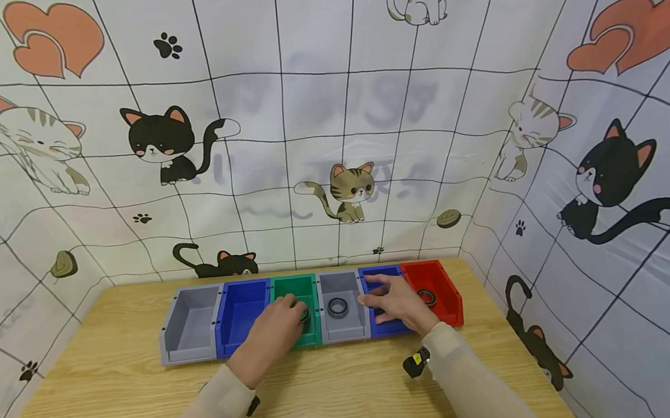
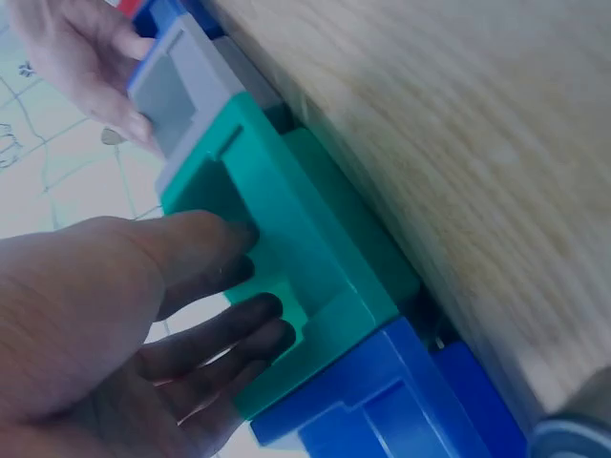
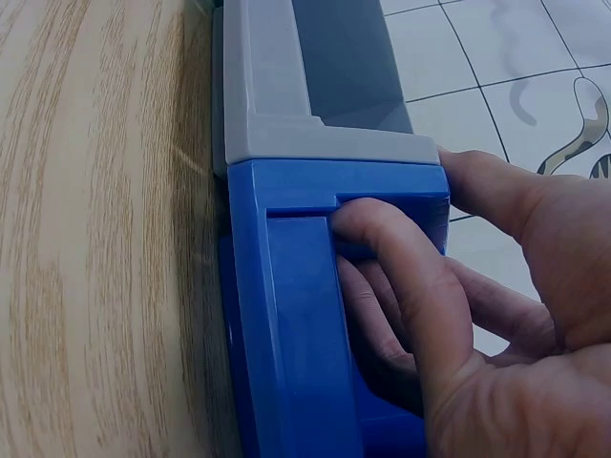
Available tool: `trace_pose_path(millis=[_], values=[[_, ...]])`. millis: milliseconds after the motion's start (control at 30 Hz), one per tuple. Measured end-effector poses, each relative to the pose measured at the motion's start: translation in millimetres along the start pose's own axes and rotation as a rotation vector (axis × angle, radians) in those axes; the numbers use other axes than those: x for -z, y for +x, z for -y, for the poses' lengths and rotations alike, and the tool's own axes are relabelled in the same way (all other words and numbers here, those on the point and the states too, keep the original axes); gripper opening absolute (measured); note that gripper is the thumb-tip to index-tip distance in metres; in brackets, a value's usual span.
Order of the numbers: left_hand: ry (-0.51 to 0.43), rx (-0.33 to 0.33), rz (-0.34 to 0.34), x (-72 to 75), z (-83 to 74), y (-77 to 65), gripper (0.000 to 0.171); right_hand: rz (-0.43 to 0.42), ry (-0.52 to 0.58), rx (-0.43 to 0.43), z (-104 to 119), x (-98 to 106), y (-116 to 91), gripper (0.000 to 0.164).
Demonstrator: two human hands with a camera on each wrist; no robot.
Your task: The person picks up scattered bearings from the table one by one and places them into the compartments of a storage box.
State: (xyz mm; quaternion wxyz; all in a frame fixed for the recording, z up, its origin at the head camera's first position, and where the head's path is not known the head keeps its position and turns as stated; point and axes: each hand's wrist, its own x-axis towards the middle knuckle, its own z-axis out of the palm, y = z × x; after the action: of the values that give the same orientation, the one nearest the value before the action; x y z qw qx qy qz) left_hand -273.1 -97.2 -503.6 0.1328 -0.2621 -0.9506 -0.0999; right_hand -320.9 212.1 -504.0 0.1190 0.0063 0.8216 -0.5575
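Note:
My left hand reaches down into the green bin, with a dark ring-shaped bearing showing right at its fingertips. In the left wrist view the thumb and fingers dip behind the green front wall; I cannot tell whether they pinch the bearing. My right hand is over the right-hand blue bin. In the right wrist view its thumb bends over the blue rim, one finger extends to the edge beside the grey bin, and the others hang inside. No object shows between them.
Another bearing lies in the grey bin between the hands, and one more bearing in the red bin. At the left stand a second blue bin and a second grey bin. A cat-print curtain surrounds the wooden table.

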Motion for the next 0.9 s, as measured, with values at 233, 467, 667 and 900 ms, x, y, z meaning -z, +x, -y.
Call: trace_pose_path(millis=[233, 467, 667, 900], values=[[-0.05, -0.106, -0.151, 8.1, 4.3, -33.2, 0.028, -0.001, 0.003, -0.01, -0.1, -2.2, -2.6, 0.073], [-0.121, -0.083, -0.115, 25.3, 14.9, -61.9, 0.029, 0.0, 0.014, 0.001, 3.4, 2.6, -0.9, 0.074], [-0.093, 0.001, -0.083, 32.9, 33.6, -89.1, 0.025, -0.014, 0.002, 0.01, 4.0, 3.7, -0.3, 0.074], [-0.099, 0.154, 0.023, 34.9, 51.7, -122.0, 0.029, -0.009, 0.0, -0.001, 0.9, 0.7, -2.3, 0.073]])
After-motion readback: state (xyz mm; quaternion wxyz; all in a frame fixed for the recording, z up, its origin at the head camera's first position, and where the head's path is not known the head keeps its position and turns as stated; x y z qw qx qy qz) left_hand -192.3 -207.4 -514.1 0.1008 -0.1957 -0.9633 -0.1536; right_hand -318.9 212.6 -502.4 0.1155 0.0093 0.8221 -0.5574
